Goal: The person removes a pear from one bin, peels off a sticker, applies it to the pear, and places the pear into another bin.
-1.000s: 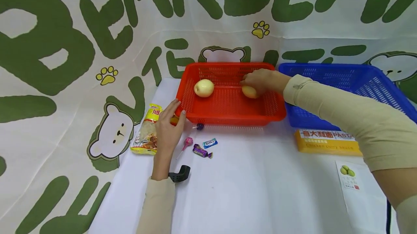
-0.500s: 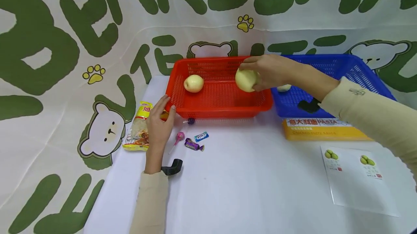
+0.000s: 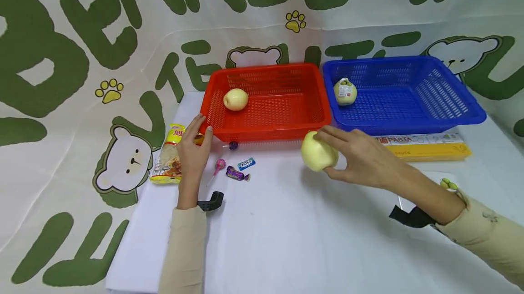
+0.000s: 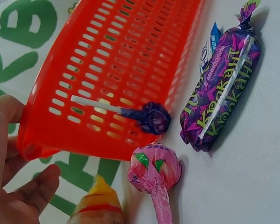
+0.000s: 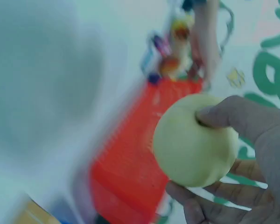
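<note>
My right hand [image 3: 364,159] grips a pale yellow apple [image 3: 317,152] between thumb and fingers, above the table just before the red basket's front right corner. In the right wrist view the thumb presses by the dimple of the apple [image 5: 191,154]. A second pale apple [image 3: 235,99] lies in the left part of the red basket [image 3: 262,134]. My left hand [image 3: 193,148] has its fingers extended and touching that basket's front left corner, its thumb held apart. The left wrist view shows the basket wall [image 4: 102,65] close beside this hand.
A blue basket [image 3: 393,125] at right contains a wrapped, labelled round fruit [image 3: 345,92]. Before it lies a pasta box [image 3: 430,150]. Near my left hand are a yellow food packet [image 3: 167,159], two lollipops [image 4: 154,165], a purple-wrapped candy [image 3: 235,173] and a blue-wrapped candy [image 3: 246,163].
My right hand has lifted the apple out of the red basket and brought it toward me, over the table. The left hand stays at the basket corner. The head view has shifted slightly.
</note>
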Available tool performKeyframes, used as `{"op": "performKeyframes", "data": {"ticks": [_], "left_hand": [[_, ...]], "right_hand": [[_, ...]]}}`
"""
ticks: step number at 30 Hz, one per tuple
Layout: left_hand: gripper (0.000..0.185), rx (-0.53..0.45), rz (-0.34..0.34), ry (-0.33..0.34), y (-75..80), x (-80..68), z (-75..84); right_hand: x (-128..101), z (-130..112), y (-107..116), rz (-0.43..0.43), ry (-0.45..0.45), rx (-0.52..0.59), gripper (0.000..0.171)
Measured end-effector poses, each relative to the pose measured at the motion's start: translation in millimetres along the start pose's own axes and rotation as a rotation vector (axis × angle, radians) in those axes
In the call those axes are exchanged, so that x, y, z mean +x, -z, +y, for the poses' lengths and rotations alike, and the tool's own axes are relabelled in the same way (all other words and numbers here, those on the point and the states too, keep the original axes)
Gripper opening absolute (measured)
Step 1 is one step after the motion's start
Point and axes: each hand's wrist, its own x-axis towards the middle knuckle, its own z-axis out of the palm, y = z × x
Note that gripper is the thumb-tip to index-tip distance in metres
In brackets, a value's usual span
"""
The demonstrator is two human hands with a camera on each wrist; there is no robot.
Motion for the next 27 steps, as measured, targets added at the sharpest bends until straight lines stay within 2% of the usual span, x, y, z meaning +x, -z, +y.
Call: {"op": "performKeyframes", "data": {"ticks": [7, 13, 15, 18, 21, 22, 25, 27], "left_hand": [[0.044, 0.021, 0.011, 0.010, 3.0, 0.4, -1.8], [0.046, 0.005, -0.020, 0.031, -2.3, 0.3, 1.7], [0.042, 0.018, 0.003, 0.000, -8.9, 1.4, 5.5], [0.029, -0.006, 0.116, -0.145, -18.4, 1.8, 17.9], [0.019, -0.091, 0.230, -0.356, -28.0, -5.8, 47.3], [0.018, -0.140, 0.240, -0.426, -32.0, -11.3, 61.1], [0.017, -0.246, 0.158, -0.607, -48.9, -39.2, 109.3], [0.018, -0.285, 0.025, -0.721, -67.2, -64.3, 142.1]], "right_hand": [[-32.4, -11.6, -48.6, 0.031, -0.010, 0.018, 0.071], [-40.3, -6.8, -62.9, 0.064, -0.031, -0.025, 0.069], [-44.4, -4.2, -62.1, 0.045, -0.049, -0.036, 0.071], [-49.6, -3.8, -58.1, -0.013, -0.091, -0.038, 0.079], [-54.8, -5.7, -53.2, -0.055, -0.126, -0.025, 0.089], [-56.7, -6.3, -50.7, -0.064, -0.137, -0.020, 0.090], [-65.2, -3.4, -39.2, -0.050, -0.158, -0.007, 0.079], [-74.7, 3.4, -26.7, -0.020, -0.167, -0.014, 0.066]]}}
